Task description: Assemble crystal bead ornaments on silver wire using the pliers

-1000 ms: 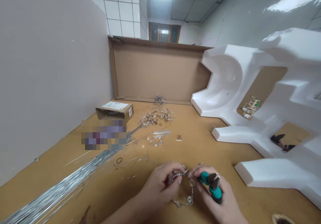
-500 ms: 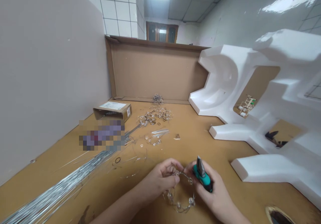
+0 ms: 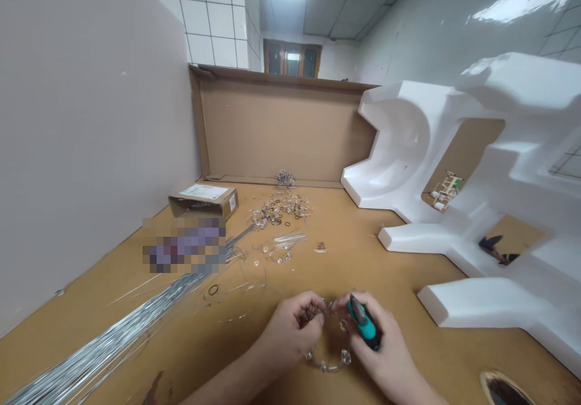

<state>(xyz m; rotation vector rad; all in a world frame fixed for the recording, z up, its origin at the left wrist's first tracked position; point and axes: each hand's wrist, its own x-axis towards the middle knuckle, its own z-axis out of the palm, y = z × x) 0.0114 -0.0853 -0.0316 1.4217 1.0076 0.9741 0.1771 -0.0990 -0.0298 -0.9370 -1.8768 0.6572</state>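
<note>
Low in the middle of the head view, a wire ring with clear beads (image 3: 324, 366) is held between both hands. My left hand (image 3: 290, 332) pinches its upper left side with thumb and curled fingers. In the palm of my right hand (image 3: 385, 347) rest pliers with teal grips (image 3: 367, 331), their dark jaws pointing up and away. The right fingertips also meet the top of the ring, close to the left fingertips. Several beads hang along the ring's lower edge; its upper part is partly hidden by fingers.
A long bundle of silver wires (image 3: 136, 326) runs along the left, near a small cardboard box (image 3: 204, 193). Beaded wire pieces (image 3: 267, 214) and short clear strips (image 3: 289, 238) lie further back. White foam packing (image 3: 436, 238) stands on the right, and a cardboard wall (image 3: 285, 126) closes the back.
Both hands have drawn closer together at the ring's top, and the left fingers have curled in more. The pliers have shifted slightly left and down, and the ring has turned a little.
</note>
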